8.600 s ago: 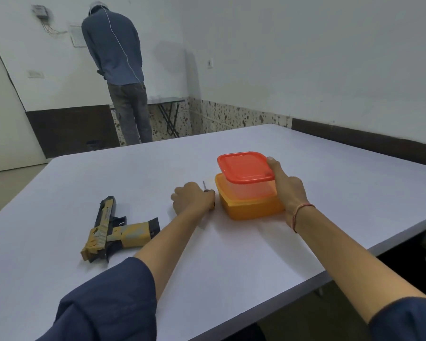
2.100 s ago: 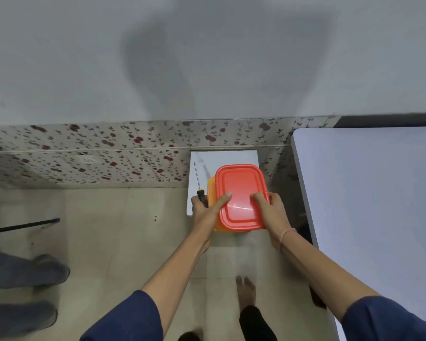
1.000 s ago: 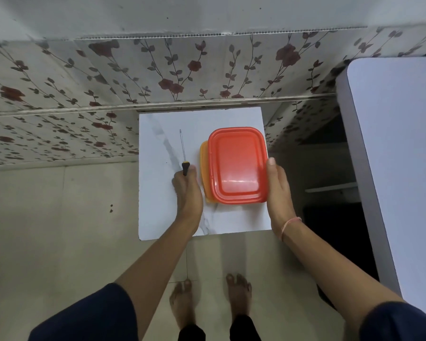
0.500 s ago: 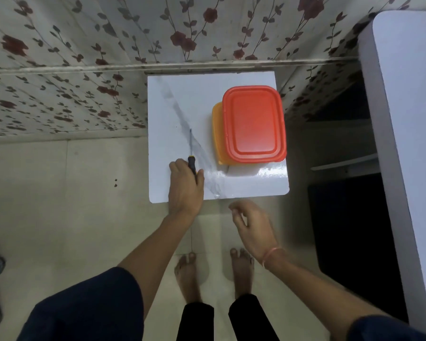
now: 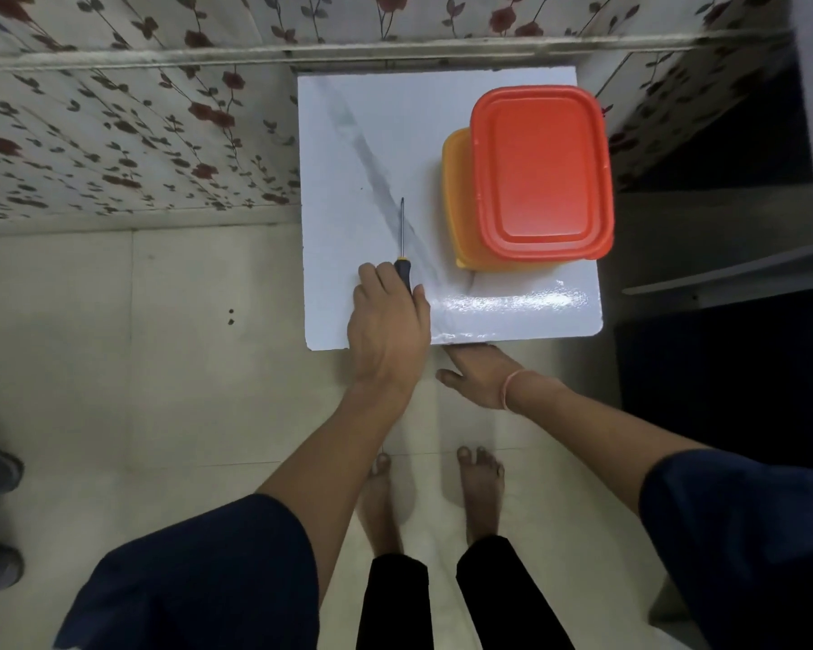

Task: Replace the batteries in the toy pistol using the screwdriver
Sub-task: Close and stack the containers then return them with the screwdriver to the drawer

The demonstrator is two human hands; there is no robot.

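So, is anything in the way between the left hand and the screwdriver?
Nothing visible: the left hand grips the screwdriver by its handle, with the shaft over the small white table, left of the orange container.

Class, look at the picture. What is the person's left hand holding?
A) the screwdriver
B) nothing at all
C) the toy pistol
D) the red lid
A: the left hand grips the dark handle of the screwdriver, whose thin shaft points out over the small white table. The red lid sits untouched on its orange container.
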